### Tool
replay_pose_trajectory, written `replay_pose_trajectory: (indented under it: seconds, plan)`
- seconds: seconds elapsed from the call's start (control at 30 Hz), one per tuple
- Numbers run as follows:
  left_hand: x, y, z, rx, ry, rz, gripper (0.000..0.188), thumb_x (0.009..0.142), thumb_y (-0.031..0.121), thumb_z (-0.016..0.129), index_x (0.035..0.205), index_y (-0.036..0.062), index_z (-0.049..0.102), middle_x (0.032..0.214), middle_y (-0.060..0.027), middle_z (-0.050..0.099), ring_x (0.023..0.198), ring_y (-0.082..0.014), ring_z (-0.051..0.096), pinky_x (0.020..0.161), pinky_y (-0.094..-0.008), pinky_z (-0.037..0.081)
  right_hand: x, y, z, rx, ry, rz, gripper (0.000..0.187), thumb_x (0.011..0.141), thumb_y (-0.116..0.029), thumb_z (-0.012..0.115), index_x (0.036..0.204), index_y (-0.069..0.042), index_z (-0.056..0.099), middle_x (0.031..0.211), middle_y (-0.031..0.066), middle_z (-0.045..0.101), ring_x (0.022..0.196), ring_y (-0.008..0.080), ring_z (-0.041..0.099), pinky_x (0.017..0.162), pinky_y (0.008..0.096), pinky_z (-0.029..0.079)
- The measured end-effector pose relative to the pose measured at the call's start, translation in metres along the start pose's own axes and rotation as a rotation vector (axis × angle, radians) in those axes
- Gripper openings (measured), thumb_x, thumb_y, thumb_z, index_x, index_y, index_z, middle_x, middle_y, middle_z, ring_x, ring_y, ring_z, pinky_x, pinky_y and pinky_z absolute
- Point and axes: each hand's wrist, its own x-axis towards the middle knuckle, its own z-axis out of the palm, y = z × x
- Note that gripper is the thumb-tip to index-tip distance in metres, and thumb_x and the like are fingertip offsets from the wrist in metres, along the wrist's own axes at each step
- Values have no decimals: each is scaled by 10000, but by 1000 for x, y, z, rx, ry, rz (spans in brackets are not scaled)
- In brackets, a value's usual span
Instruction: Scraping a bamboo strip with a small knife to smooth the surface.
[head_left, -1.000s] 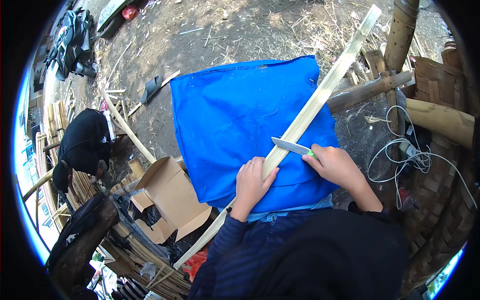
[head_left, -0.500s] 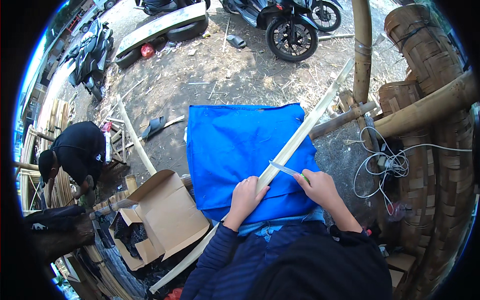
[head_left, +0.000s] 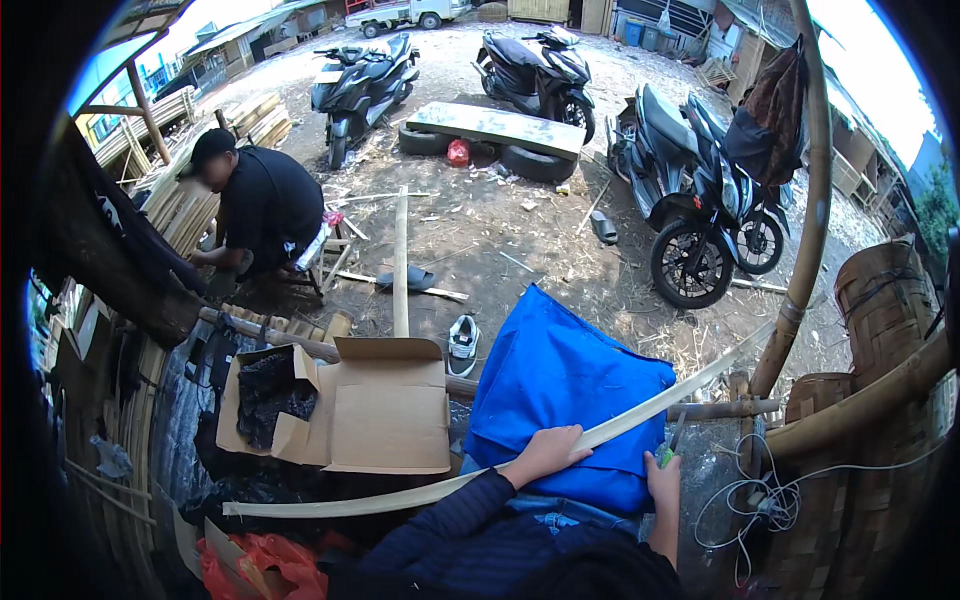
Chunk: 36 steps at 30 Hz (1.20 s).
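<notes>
A long pale bamboo strip (head_left: 655,404) lies slantwise over the blue cloth (head_left: 570,365) on my lap, its ends reaching well past both sides. My left hand (head_left: 547,453) is closed round the strip near the cloth's lower left part. At the cloth's right edge my right hand (head_left: 662,482) grips a knife (head_left: 677,436) by its green handle, with the blade pointing up and away from me. The blade is apart from my left hand, close below the strip.
An open cardboard box (head_left: 390,415) with black plastic inside stands to my left. Beyond it a person in black (head_left: 270,195) bends over bamboo. Bamboo poles (head_left: 800,290), woven bamboo (head_left: 885,300) and a tangled white cable (head_left: 775,505) are on my right; motorcycles (head_left: 690,200) stand ahead.
The view has tilted up and turned left. My right hand has drawn the knife off the strip to the right side, its blade now pointing upward. My left hand still holds the strip.
</notes>
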Motion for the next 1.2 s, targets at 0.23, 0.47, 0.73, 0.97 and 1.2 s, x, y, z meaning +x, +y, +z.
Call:
replay_pose_trajectory:
  seconds: [0.23,0.47,0.73,0.97,1.2]
  plan:
    - [8,-2,0,-28,64,58,391,861,419,580,885,33,520,791,-151,601,781,-336,618,662,-436,487,17,18,-12,163,-155,43,685,788,-446,700,1145,96,481,1097,273,580,1033,360,571,903,405,422]
    - [2,-2,0,-16,108,59,389,831,413,616,863,34,532,776,-139,618,756,-326,630,646,-433,497,10,32,-23,421,-134,-38,464,823,-350,705,1003,48,546,887,93,594,783,175,554,733,318,465]
    - [-12,11,4,-8,6,77,431,828,461,605,883,39,540,803,-144,625,788,-329,633,659,-440,499,-18,34,-63,-110,-134,0,694,755,-487,689,1071,113,539,1036,297,608,980,387,604,881,422,438]
    - [-6,14,-2,-25,-14,85,438,828,477,597,885,47,533,822,-147,620,796,-340,622,657,-444,492,-27,-46,-66,-118,215,-314,402,966,-325,439,955,71,508,1019,287,495,948,461,493,822,505,386]
    - [-6,24,-28,48,-14,27,405,825,403,645,938,23,560,857,-149,619,826,-326,600,686,-413,470,-30,-72,-60,-107,-240,-278,371,965,-311,447,883,48,496,826,286,582,811,449,566,716,501,417]
